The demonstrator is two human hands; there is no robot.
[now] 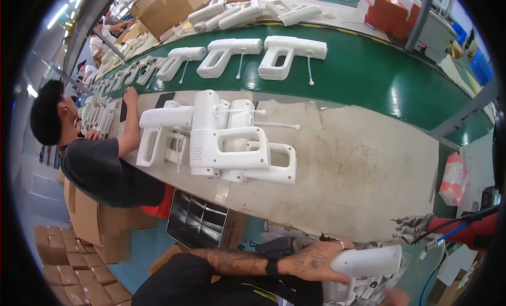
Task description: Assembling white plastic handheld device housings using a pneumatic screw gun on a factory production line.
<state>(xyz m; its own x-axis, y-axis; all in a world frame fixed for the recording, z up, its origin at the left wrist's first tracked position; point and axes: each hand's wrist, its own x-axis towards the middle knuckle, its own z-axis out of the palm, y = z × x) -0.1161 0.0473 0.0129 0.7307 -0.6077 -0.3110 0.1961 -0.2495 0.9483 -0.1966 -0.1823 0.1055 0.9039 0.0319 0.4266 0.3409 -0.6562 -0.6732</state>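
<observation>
at the near edge of the bench (379,169), low in the head view, the left hand (316,261) comes in from the left with a dark band (272,267) at the wrist. its fingers are curled round the left end of a smooth white casing (371,261), which sits just above a heap of small white parts (363,290). the right hand (396,296) is only a blur at the bottom, just below that heap, and i cannot tell whether it holds anything or how its fingers stand.

to the right of the casing, a red-bodied tool (466,232) points its metal tip inward, near but apart from it. a pink-and-white packet (453,179) lies beyond the right end of the bench.

on the left half of the bench, white pistol-shaped devices (232,147) are piled over one another, some with thin ball-tipped rods sticking out. behind them runs a green belt (363,68), with a row of similar units (290,55) lying along it. a co-worker (100,169) in a dark shirt leans at the bench's left end. below, a black divided box (197,219) is tilted near stacked brown cartons (79,269).
</observation>
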